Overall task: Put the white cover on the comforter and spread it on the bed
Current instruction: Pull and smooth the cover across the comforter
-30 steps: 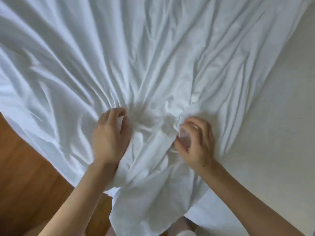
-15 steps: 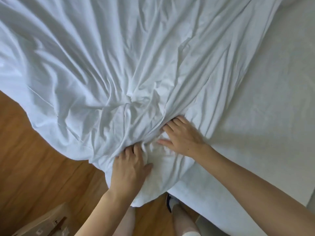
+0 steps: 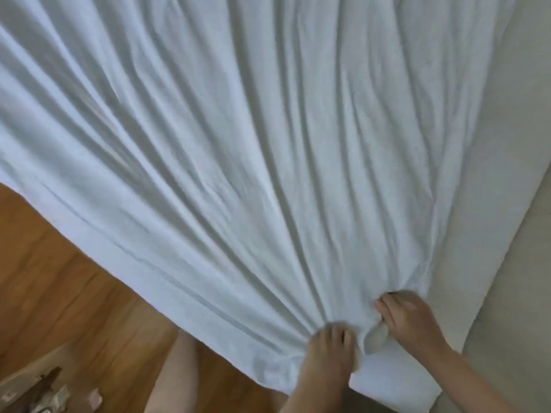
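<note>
Two bare forearms come in from the bottom edge of the head view — no sleeve, cuff, watch or bracelet shows on either one as far as the frame reaches. The left hand (image 3: 328, 350) and the right hand (image 3: 413, 318) are both ungloved, and no ring can be made out on the fingers that show, though the picture is soft with motion blur. The fingernails look short and plain; finer detail is too blurred to tell. Below, near the bottom centre, a bare leg (image 3: 176, 380) shows — no trouser, sock or shoe on the part in view.
</note>
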`<state>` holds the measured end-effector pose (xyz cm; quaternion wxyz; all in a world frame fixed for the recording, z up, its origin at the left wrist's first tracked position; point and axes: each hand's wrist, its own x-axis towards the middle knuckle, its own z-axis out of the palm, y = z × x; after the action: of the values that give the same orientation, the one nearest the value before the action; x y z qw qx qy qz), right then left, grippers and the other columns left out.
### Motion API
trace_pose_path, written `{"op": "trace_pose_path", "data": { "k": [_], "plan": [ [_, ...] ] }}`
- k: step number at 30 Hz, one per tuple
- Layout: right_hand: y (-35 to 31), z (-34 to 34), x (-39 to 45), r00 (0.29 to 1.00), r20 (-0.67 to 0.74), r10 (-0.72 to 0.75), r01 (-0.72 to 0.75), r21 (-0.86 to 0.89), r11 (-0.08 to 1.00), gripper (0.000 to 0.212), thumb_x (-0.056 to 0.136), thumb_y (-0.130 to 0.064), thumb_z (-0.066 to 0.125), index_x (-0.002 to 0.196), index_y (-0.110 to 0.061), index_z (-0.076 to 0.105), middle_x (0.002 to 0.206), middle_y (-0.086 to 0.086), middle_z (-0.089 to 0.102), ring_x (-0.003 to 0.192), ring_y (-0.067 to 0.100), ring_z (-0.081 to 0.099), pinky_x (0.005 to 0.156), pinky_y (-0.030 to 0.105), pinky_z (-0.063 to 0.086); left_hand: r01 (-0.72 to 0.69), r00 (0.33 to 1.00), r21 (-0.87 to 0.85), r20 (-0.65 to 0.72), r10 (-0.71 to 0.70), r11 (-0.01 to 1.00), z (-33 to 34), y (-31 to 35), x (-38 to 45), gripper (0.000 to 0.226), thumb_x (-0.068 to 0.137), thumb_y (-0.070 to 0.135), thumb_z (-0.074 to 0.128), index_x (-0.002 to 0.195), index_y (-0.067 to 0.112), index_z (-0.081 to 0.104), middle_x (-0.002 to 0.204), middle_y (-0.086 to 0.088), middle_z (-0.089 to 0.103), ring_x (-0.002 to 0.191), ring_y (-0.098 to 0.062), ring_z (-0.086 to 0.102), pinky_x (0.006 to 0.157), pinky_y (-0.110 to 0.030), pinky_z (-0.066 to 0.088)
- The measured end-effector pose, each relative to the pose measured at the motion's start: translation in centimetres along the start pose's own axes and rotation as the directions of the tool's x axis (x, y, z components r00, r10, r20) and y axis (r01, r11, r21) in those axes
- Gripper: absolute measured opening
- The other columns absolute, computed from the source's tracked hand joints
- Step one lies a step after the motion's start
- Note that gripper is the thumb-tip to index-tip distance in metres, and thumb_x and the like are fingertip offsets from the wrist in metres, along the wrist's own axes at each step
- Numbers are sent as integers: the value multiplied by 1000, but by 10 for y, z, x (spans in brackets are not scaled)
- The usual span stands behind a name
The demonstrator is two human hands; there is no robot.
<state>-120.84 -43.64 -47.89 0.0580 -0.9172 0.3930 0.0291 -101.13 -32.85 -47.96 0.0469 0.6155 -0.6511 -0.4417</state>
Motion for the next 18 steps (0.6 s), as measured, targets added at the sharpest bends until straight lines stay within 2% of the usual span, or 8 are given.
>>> {"op": "trace_pose_path", "data": {
  "k": [1, 3, 5, 7, 10, 12, 15, 18],
  "plan": [
    [1, 3, 5, 996, -19, 84, -83, 47, 995, 50, 101, -28, 45, 57, -11, 61, 49, 3, 54, 44, 23, 51, 47, 28, 40, -12, 996, 7, 84, 11, 1000, -11, 4, -4, 37, 52, 43, 80, 80, 25, 65, 74, 6, 61, 61, -13, 61, 51, -23, 45],
    [-7, -7, 27, 947, -121, 297, -281, 139, 950, 53, 100, -35, 40, 56, -11, 57, 48, 2, 52, 43, 22, 49, 45, 27, 38, -77, 997, -44, 1, 78, 996, -46, 14, -1, 38, 77, 55, 60, 95, 21, 62, 87, 3, 63, 76, -17, 61, 63, -27, 44],
    [-18, -24, 49, 889, -300, 347, -309, 168, 936, 38, 95, -30, 50, 68, -7, 62, 62, 5, 60, 60, 24, 53, 54, 31, 40, -167, 980, -83, -125, 156, 982, -77, 8, 0, 37, 88, 53, 49, 100, 19, 59, 91, 3, 62, 79, -17, 60, 63, -27, 46],
    [-28, -28, 62, 899, -367, 240, -177, 196, 964, 29, 90, -25, 56, 79, -1, 66, 79, 10, 65, 76, 26, 55, 68, 33, 44, -180, 942, -1, -288, 172, 984, -102, -12, 4, 29, 91, 44, 53, 99, 17, 60, 92, 2, 63, 78, -16, 58, 61, -28, 49],
    [-36, -8, 48, 970, -184, -159, 194, 190, 962, 43, 93, -39, 48, 89, -3, 71, 95, 10, 67, 86, 26, 58, 80, 34, 45, -261, 898, 153, -323, 298, 953, -101, -41, 0, 38, 90, 47, 57, 104, 12, 62, 103, -5, 63, 91, -23, 60, 70, -33, 51],
    [-26, 7, 26, 938, -48, -344, 347, 159, 924, 47, 93, -44, 46, 98, -6, 72, 104, 11, 67, 98, 26, 59, 92, 36, 44, -366, 893, 203, -198, 404, 908, -82, -50, -12, 57, 88, 60, 53, 113, 9, 62, 116, -11, 62, 108, -29, 57, 88, -40, 47],
    [-4, 21, 3, 909, -36, -415, 417, 60, 907, 42, 96, -41, 46, 103, -6, 67, 106, 12, 68, 106, 27, 57, 101, 38, 42, -522, 846, 350, 95, 525, 778, -40, -67, -34, 75, 87, 67, 46, 129, 5, 53, 131, -23, 55, 128, -39, 48, 101, -55, 33],
    [-6, 38, 20, 911, -122, -394, 395, -21, 918, 34, 99, -35, 43, 85, -10, 61, 83, 8, 65, 79, 26, 59, 80, 35, 44, -510, 846, 524, 160, 509, 683, -13, -71, -24, 35, 85, 29, 50, 113, 9, 58, 108, -17, 67, 103, -38, 63, 91, -52, 42]
  ]
}}
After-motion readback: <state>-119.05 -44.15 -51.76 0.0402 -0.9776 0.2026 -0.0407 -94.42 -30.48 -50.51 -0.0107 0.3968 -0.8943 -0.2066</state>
